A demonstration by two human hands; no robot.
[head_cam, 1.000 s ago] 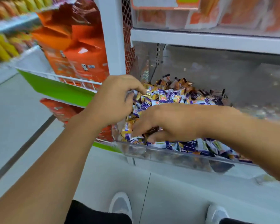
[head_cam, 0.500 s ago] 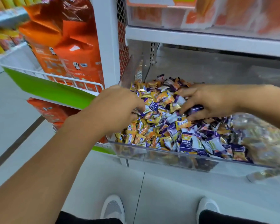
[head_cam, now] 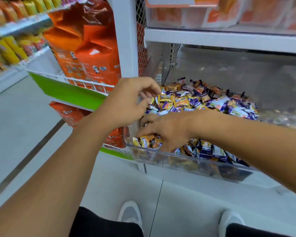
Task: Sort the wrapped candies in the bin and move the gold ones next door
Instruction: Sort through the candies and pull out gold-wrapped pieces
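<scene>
A clear plastic bin [head_cam: 186, 164] on the shelf holds a heap of wrapped candies [head_cam: 212, 101], gold and purple mixed. My left hand [head_cam: 128, 101] hovers at the bin's left edge, thumb and forefinger pinching a gold candy [head_cam: 164, 97]. Reaching across the front of the bin, my right hand [head_cam: 169, 130] curls its thumb and fingers round a small cluster of gold candies [head_cam: 148, 141] in the front left corner. The neighbouring compartment [head_cam: 282, 117] on the right is blurred behind its clear wall.
Big orange bags [head_cam: 85, 48] stand in a white wire rack with a green strip [head_cam: 66, 90] to the left. A white upright post [head_cam: 126, 40] separates rack and bin. A white shelf [head_cam: 220, 38] runs low above the bin. My white shoes [head_cam: 131, 214] are on the floor below.
My right hand swept from the upper middle of the heap to the front left corner. My left hand lifted slightly and now pinches a gold candy.
</scene>
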